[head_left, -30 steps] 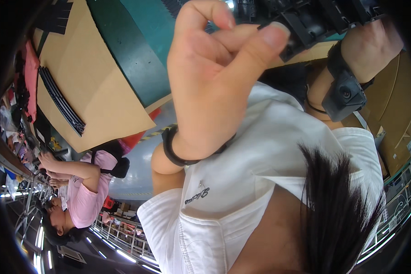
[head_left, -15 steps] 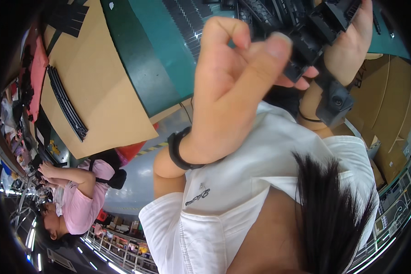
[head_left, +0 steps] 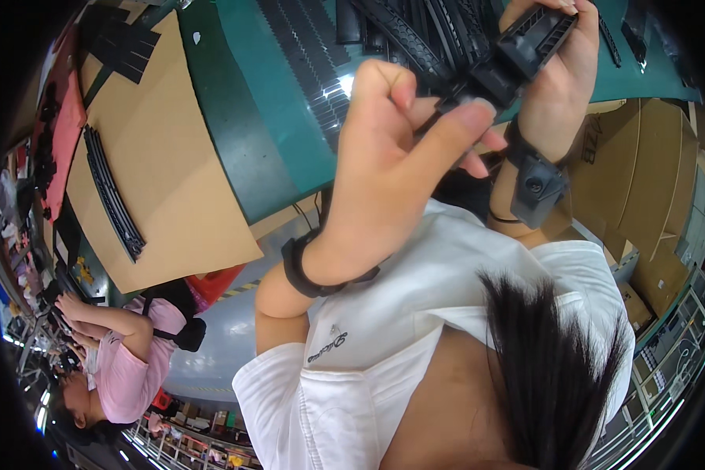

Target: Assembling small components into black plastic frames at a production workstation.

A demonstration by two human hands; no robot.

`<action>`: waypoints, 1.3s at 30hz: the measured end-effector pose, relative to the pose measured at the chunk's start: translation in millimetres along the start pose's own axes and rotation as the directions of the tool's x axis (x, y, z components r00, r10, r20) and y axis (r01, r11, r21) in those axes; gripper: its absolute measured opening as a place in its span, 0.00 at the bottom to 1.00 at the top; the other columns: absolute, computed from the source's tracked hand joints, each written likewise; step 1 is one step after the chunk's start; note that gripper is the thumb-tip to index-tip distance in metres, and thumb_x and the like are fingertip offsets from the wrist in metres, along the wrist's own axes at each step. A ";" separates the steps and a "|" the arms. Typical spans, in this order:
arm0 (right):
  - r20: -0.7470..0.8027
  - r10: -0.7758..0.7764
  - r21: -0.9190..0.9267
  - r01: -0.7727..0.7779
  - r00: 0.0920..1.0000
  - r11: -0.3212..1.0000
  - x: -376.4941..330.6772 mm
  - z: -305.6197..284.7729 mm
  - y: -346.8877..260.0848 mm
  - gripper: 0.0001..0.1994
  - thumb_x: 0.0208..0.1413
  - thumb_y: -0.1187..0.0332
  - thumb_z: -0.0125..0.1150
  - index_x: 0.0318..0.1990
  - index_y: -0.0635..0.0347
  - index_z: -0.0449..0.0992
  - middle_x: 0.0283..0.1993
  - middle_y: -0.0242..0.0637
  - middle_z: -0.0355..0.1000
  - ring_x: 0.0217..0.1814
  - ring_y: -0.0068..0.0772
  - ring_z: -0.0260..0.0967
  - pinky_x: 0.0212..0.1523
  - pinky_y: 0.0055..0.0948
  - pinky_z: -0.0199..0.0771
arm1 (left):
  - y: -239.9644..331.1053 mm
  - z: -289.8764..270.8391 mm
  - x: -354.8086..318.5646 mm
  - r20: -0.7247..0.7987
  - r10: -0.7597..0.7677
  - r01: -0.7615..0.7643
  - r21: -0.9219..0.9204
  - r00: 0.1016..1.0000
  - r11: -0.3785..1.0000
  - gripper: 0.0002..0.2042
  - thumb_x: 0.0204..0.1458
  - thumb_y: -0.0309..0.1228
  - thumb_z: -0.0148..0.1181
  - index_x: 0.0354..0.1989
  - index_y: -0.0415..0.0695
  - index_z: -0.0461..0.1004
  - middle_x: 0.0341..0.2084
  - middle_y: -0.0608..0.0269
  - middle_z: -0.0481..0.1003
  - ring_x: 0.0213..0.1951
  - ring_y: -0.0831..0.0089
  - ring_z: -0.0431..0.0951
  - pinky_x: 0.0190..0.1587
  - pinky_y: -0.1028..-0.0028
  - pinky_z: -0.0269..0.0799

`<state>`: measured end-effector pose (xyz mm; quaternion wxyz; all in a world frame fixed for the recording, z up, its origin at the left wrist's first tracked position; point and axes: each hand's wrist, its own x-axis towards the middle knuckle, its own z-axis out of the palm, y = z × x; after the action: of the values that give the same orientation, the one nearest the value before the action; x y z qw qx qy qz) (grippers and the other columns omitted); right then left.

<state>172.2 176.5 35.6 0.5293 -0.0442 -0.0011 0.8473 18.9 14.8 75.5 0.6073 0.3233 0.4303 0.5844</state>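
Observation:
A long black plastic part [head_left: 500, 77] with open box-like sections and a slatted end is held up between both hands, slanting across the view. My left hand [head_left: 392, 164] is closed at its lower left end, thumb on top and some fingertips showing beyond it. Wrapped about the upper right end is my right hand [head_left: 562, 90], its fingers curled over the slatted section. Beneath the part, several black perforated plastic strips [head_left: 403, 47] lie heaped on the green table mat [head_left: 247, 117]. Exactly what the left fingertips press on is partly hidden.
Flat black zigzag strips [head_left: 294, 35] lie on the mat. To the left, a cardboard sheet [head_left: 172, 172] bears a bundle of curved black strips [head_left: 113, 192]. A co-worker in pink [head_left: 145, 345] works at far left. Cardboard boxes [head_left: 627, 172] stand at right.
Both hands and the black part appear shifted left, the right hand most clearly. The part now covers less of the heaped strips. The whole view has also moved slightly.

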 end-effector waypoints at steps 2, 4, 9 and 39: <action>0.028 -0.010 -0.028 0.011 1.000 1.000 1.5 0.8 1.9 0.09 0.63 0.78 0.56 0.29 0.63 0.67 0.26 0.31 0.67 0.28 0.23 0.69 0.37 0.23 0.81 | -3.4 -3.0 2.6 -0.028 0.022 -0.022 -0.003 0.999 1.000 0.11 0.69 0.31 0.55 0.41 0.47 0.56 0.36 0.33 0.81 0.28 0.60 0.83 0.33 0.69 0.78; 0.006 -0.032 -0.038 0.033 0.999 0.999 1.9 0.0 2.6 0.09 0.64 0.78 0.55 0.30 0.62 0.66 0.26 0.30 0.66 0.28 0.22 0.68 0.36 0.23 0.80 | -7.9 -11.2 3.2 0.076 -0.039 0.059 -0.273 0.996 0.960 0.16 0.67 0.27 0.57 0.39 0.45 0.51 0.33 0.49 0.77 0.33 0.68 0.83 0.31 0.76 0.79; 0.008 -0.052 -0.061 0.053 0.999 0.997 4.0 -2.0 6.1 0.08 0.64 0.77 0.55 0.31 0.61 0.66 0.26 0.30 0.65 0.28 0.22 0.68 0.35 0.23 0.79 | -8.8 -9.9 2.1 0.044 0.030 -0.023 -0.162 0.999 0.987 0.13 0.70 0.32 0.52 0.38 0.47 0.53 0.35 0.41 0.79 0.28 0.65 0.82 0.31 0.73 0.78; 0.209 -0.085 -0.163 0.121 0.974 0.979 -14.7 20.5 44.2 0.06 0.63 0.78 0.55 0.44 0.64 0.65 0.30 0.31 0.57 0.33 0.25 0.60 0.44 0.29 0.70 | -11.8 -45.8 -7.1 -0.257 0.127 -0.069 0.224 0.958 0.972 0.13 0.71 0.37 0.51 0.54 0.43 0.62 0.50 0.50 0.78 0.55 0.68 0.74 0.58 0.68 0.69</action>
<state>137.4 144.8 54.9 0.5639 -0.0047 -0.1312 0.8154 -16.9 1.5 46.7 0.4749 0.3248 0.5524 0.6032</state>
